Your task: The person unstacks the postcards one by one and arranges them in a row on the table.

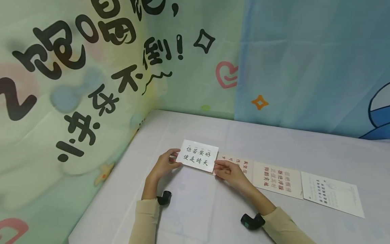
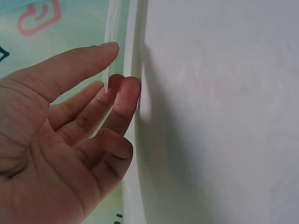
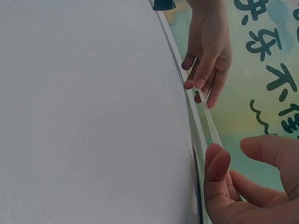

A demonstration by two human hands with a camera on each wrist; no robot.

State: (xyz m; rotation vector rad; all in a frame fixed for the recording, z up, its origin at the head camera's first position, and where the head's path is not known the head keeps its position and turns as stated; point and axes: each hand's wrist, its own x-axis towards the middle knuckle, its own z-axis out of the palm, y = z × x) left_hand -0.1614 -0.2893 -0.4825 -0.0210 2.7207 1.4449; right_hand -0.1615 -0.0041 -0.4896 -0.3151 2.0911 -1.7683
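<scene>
A white card (image 1: 197, 156) with two lines of black handwritten Chinese characters is raised off the white tabletop, slightly tilted. My left hand (image 1: 166, 164) holds it by its left edge, thumb on one side and fingers on the other. In the left wrist view, the card (image 2: 111, 28) appears edge-on beside the thumb of that hand (image 2: 70, 112). At the opposite edge, my right hand (image 1: 231, 174) touches the card. The right wrist view shows the right hand (image 3: 252, 186) with fingers against the thin edge and thumb standing apart.
A row of cards runs rightward: one partly covered, with red characters (image 1: 245, 167), another with red characters (image 1: 277, 179), then a white printed card (image 1: 332, 193). Printed fabric walls (image 1: 195, 95) border the white table (image 1: 189, 210) at left and back.
</scene>
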